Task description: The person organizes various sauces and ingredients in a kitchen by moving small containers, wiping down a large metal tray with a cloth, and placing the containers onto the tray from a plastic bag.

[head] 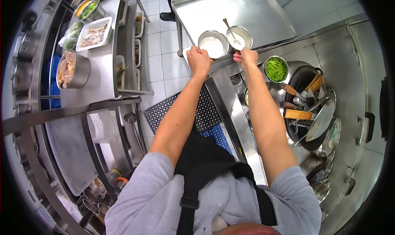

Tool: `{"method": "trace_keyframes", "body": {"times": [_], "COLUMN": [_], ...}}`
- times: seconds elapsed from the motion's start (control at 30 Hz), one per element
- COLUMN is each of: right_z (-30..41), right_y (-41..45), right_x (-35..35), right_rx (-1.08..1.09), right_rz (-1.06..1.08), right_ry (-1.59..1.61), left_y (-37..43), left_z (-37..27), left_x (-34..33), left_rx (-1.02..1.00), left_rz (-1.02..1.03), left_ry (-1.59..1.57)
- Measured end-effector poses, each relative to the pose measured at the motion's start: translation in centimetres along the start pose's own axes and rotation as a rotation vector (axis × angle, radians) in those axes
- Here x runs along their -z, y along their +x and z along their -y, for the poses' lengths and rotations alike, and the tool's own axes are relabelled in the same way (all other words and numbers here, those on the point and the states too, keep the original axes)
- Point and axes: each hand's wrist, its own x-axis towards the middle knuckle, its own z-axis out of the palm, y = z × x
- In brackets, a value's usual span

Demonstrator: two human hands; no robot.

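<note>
Both my arms reach forward to two metal pots side by side at the near edge of a steel table (262, 11). My left hand (199, 60) is closed at the near left rim of the left pot (213, 44), which holds something white. The right pot (247, 34) has white contents low inside and a spoon (228, 26) leaning in it, its handle pointing up and away. My right hand (247, 56) grips this pot at its near side, fingers curled beneath the rim. A white flat item shows partly beside my left hand.
On the right, a metal bowl of cut green vegetables (276, 69) stands near a wok (304, 77) holding utensils. At left, a steel counter (101, 62) bears a white basket of meat (94, 34) and a metal pot (74, 70). A person's legs (172, 0) show beyond. A black mat (166, 111) lies below.
</note>
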Motion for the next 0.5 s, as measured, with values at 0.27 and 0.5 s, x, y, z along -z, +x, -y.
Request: {"method": "trace_keyframes", "body": {"times": [0.27, 0.5], "right_z": [-2.7, -11.8], "right_y": [-5.4, -24.5], "right_x": [4.7, 6.2], "right_rx": [0.131, 0.071], "right_rz": [0.343, 1.113], "right_ry": [0.082, -0.31], "left_y": [-10.9, -38.8], "left_z": [2.2, -1.0], "left_x": [8.1, 25.5], "left_rx": [-0.021, 0.184], "left_rz": [0.056, 0.207], "left_ry": [0.061, -0.038]}}
